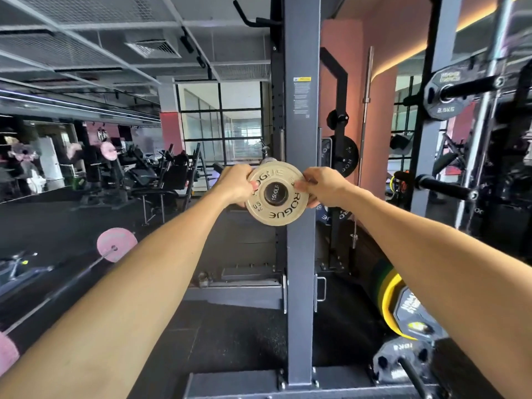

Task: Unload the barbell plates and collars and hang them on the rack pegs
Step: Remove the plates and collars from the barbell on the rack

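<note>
My left hand [234, 184] and right hand [322, 187] pinch the small tan plate [276, 214] by its rim; between my grip sits the black bar end [275, 194], the rack upright [300, 254] behind.

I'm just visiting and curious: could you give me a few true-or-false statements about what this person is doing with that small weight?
1. Both hands grip the tan plate. True: left hand, right hand.
2. The plate reads ROGUE. True.
3. The plate lies on the floor. False: it is held up in front of the grey upright.
4. The peg at right carries a plate. False: it is bare.
5. A pink-plated barbell sits at lower left. True.
</note>
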Tool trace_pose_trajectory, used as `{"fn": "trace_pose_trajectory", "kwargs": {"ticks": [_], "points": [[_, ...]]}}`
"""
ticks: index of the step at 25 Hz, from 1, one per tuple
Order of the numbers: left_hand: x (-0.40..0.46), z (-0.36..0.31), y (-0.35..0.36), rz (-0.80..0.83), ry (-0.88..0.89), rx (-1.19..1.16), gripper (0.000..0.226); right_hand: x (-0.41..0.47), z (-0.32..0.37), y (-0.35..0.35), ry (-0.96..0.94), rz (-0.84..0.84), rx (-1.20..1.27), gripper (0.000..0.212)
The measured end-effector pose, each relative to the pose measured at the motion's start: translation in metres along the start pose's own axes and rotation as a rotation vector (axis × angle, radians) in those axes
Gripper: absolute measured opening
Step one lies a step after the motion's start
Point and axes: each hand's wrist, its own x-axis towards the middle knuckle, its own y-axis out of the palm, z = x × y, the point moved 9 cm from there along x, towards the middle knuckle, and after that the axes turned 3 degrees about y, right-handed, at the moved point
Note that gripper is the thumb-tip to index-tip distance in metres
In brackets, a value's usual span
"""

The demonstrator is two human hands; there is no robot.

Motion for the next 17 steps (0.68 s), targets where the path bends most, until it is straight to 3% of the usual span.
{"fn": "trace_pose_trajectory", "kwargs": {"ticks": [10, 17], "points": [[-0.003, -0.067, -0.031, -0.028, 0.097, 0.067, 0.006, -0.033, 0.022, -0.059, -0.024, -0.055, 0.038, 0.024], [0.048, -0.151, 0.031, -0.037, 0.142, 0.025, 0.008, -0.025, -0.037, -0.151, -0.02, -0.143, -0.024, 0.021]]}}
